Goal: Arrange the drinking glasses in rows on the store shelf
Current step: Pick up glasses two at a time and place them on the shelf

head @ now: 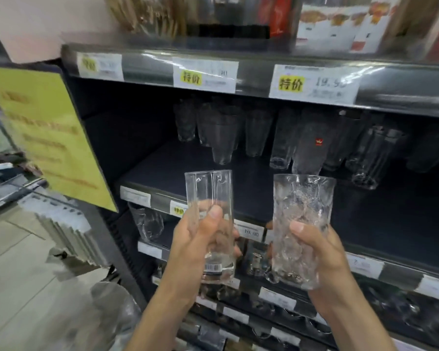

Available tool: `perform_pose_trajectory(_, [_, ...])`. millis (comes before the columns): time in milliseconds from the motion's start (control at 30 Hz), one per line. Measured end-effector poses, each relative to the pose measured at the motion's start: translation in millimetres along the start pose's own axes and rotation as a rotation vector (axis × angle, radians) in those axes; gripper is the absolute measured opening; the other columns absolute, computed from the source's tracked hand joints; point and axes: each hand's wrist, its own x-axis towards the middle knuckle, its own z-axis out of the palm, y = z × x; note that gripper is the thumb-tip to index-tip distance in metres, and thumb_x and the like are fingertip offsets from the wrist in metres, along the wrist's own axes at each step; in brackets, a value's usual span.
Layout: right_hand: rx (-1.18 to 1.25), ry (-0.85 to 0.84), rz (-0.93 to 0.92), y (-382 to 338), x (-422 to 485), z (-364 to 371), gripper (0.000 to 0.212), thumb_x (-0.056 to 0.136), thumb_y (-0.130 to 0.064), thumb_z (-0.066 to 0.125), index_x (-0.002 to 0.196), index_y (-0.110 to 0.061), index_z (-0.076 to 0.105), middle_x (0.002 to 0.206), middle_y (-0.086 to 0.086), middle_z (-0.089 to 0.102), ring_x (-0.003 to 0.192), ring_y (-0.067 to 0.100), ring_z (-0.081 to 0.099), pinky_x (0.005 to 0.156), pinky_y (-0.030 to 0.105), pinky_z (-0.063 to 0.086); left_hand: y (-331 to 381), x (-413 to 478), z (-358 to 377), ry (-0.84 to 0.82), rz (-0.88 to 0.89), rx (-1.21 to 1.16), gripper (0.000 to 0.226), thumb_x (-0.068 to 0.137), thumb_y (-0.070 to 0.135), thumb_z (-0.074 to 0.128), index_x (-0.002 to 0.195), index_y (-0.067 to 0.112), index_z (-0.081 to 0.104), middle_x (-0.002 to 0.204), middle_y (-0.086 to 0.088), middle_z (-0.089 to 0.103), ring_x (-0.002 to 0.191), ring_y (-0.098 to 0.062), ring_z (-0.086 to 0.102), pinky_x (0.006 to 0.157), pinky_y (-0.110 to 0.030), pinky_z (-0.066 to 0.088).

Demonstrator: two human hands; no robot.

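My left hand (198, 244) grips a tall clear glass (209, 196) with a barcode sticker near its base, held upright in front of the dark shelf (162, 173). A second tall glass (302, 206), with a textured surface, stands upright in the grip of my right hand (322, 252). Both glasses hang level with the shelf's front edge. Further back on that shelf stand several clear glasses (309, 145) in loose rows, mostly from the middle to the right. The shelf's left part is bare.
An upper shelf edge (238, 77) with price labels overhangs the glasses. A yellow sign (46, 138) hangs at the shelf unit's left end. Lower shelves (276, 297) hold more glassware. Tiled floor (23, 274) lies to the left.
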Motion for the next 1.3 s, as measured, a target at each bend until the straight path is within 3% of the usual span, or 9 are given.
perform_pose_trajectory(133, [-0.034,0.086,0.033,12,6,34,0.11,0.03,-0.057,0.091,0.121,-0.004,0.06,0.096,0.009,0.074,0.083,0.026,0.072,0.078,0.042,0.056,3,22,-38,-0.075,-0.008,0.035,0.068,0.069,0.071,0.063,0.109,0.016,0.061,0.082,-0.022,0.07,0.069,-0.033,0.069,0.065,-0.031,0.06])
perform_pose_trajectory(200, [-0.045,0.134,0.044,18,8,49,0.118,0.025,-0.061,0.091,0.122,-0.003,0.058,0.096,0.009,0.075,0.082,0.027,0.073,0.074,0.041,0.057,0,32,-55,-0.131,-0.024,0.056,0.072,0.065,0.073,0.057,0.111,0.018,0.06,0.082,-0.013,0.074,0.068,-0.03,0.07,0.065,-0.031,0.059])
perform_pose_trajectory(300, [-0.037,0.174,0.052,27,9,70,0.111,0.028,-0.054,0.091,0.12,-0.002,0.06,0.097,0.012,0.075,0.083,0.028,0.074,0.065,0.037,0.059,-1,46,-77,-0.186,-0.047,0.051,0.073,0.063,0.074,0.056,0.117,0.025,0.06,0.085,-0.01,0.075,0.071,-0.028,0.072,0.066,-0.033,0.059])
perform_pose_trajectory(467, [-0.044,0.239,0.067,42,10,93,0.109,0.031,-0.062,0.09,0.124,-0.014,0.062,0.112,0.012,0.072,0.104,0.039,0.066,0.093,0.059,0.05,0,62,-102,-0.237,-0.092,0.037,0.056,0.078,0.069,0.061,0.114,0.027,0.059,0.082,-0.005,0.075,0.068,-0.018,0.071,0.063,-0.029,0.059])
perform_pose_trajectory(633, [-0.065,0.288,0.068,44,12,107,0.114,0.027,-0.063,0.09,0.124,-0.01,0.061,0.109,0.014,0.073,0.096,0.037,0.068,0.084,0.052,0.053,2,74,-112,-0.247,-0.114,-0.001,0.051,0.073,0.072,0.061,0.105,0.032,0.065,0.081,-0.009,0.074,0.065,-0.022,0.069,0.065,-0.041,0.055])
perform_pose_trajectory(767, [-0.057,0.342,0.057,42,11,110,0.11,0.032,-0.063,0.09,0.128,-0.018,0.059,0.116,0.01,0.071,0.109,0.043,0.063,0.094,0.064,0.049,-3,81,-114,-0.268,-0.09,-0.002,0.055,0.082,0.061,0.051,0.112,0.017,0.06,0.082,-0.011,0.073,0.066,-0.029,0.068,0.067,-0.039,0.058])
perform_pose_trajectory(900, [-0.05,0.369,0.064,41,10,107,0.099,0.044,-0.059,0.087,0.127,-0.011,0.061,0.118,0.018,0.068,0.11,0.044,0.063,0.096,0.064,0.048,-11,82,-110,-0.329,-0.068,0.027,0.057,0.075,0.061,0.048,0.113,0.021,0.062,0.082,-0.011,0.074,0.067,-0.024,0.071,0.064,-0.025,0.056])
perform_pose_trajectory(1033, [-0.06,0.385,0.069,40,9,98,0.108,0.043,-0.063,0.089,0.133,-0.012,0.056,0.123,0.02,0.065,0.117,0.047,0.058,0.096,0.069,0.045,-18,88,-95,-0.398,-0.065,0.056,0.066,0.073,0.068,0.044,0.119,0.023,0.056,0.086,-0.006,0.075,0.073,-0.022,0.073,0.071,-0.024,0.056])
perform_pose_trajectory(1300, [-0.127,0.47,-0.036,17,16,63,0.059,0.05,-0.048,0.086,0.103,-0.035,0.062,0.108,-0.003,0.074,0.107,0.023,0.068,0.1,0.057,0.047,-21,115,-46,-0.472,0.005,0.096,0.064,0.072,0.078,0.039,0.118,0.034,0.047,0.095,-0.003,0.073,0.091,-0.021,0.072,0.078,-0.032,0.06])
